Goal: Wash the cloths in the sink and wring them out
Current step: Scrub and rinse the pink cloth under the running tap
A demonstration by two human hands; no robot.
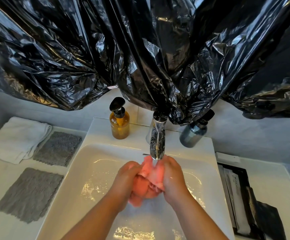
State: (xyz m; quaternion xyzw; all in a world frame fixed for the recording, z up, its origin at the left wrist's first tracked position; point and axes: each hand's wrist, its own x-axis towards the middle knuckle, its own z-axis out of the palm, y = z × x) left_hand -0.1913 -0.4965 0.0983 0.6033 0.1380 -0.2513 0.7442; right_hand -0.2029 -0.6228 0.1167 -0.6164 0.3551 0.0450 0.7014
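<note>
Both hands, the left hand point(127, 177) and right hand point(172, 177), squeeze the pink cloth point(147, 181) under the running tap point(157, 141), while two grey cloths point(57, 148) wait apparently dry and unwashed beside the sink point(92, 153).

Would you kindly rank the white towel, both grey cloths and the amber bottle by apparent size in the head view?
1. Near grey cloth and white towel: look alike, unranked.
2. Far grey cloth, farther away, so unsure.
3. Amber bottle.
</note>
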